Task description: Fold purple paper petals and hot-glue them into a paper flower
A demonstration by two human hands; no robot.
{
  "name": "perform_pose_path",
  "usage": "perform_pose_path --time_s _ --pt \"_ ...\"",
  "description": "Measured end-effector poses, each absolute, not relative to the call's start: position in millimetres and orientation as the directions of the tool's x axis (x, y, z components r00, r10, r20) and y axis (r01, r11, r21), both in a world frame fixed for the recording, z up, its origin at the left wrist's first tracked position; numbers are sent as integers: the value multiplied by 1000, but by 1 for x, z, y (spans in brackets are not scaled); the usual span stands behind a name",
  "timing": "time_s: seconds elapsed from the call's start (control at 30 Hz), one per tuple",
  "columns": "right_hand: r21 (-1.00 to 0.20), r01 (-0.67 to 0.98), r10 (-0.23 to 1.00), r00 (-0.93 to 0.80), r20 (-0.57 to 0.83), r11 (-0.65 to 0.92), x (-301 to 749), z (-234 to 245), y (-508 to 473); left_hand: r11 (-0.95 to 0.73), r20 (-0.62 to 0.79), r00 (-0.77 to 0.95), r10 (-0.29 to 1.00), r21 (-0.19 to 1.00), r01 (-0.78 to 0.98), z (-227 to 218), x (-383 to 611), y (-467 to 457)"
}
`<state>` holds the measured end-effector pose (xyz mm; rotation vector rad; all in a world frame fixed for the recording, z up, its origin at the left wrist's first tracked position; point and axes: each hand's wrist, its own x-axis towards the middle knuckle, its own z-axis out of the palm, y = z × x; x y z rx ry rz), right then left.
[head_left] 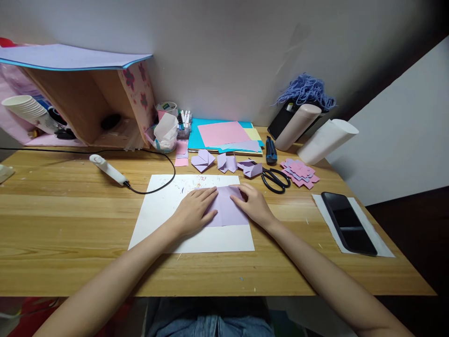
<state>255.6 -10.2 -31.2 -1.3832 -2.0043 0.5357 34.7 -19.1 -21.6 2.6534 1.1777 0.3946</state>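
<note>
A light purple sheet of paper (226, 213) with a faint vertical crease lies on a larger white sheet (154, 224), which has small coloured marks along its far side. My left hand (192, 208) rests flat over the purple paper's left part, fingers stretched out and thumb apart. At the far right corner, my right hand (255, 202) curls its fingers and thumb around the paper's edge, where the corner looks slightly lifted. Just beyond are a folded purple paper heart (203, 160), two other folded purple pieces (227, 163) and black-handled scissors (276, 180).
A white corded device (108, 169) lies left, its black cable looping toward the white sheet. Coloured paper (222, 133), a utility knife (271, 150), layered pink-purple cutouts (300, 173) and paper rolls (328, 140) stand behind. A phone (348, 222) rests at right; a cardboard box (138, 100) is back left.
</note>
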Motion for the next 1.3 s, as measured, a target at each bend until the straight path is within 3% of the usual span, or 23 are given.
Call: perform_pose_path --time_s 0.17,0.37,0.93,1.3 --pt "-476 657 810 -439 389 585 255 -33 -13 -663 126 653 746 232 712 -21 38 -20" --pt "-295 674 728 -554 404 677 254 -32 -12 -647 112 638 762 165 744 -19 44 -26" --pt "-273 568 630 -691 354 776 254 -33 -11 -614 171 590 789 185 768 -24 45 -23" --pt "-217 570 607 -707 361 793 253 -34 -11 -620 139 605 784 127 775 -26 46 -23"
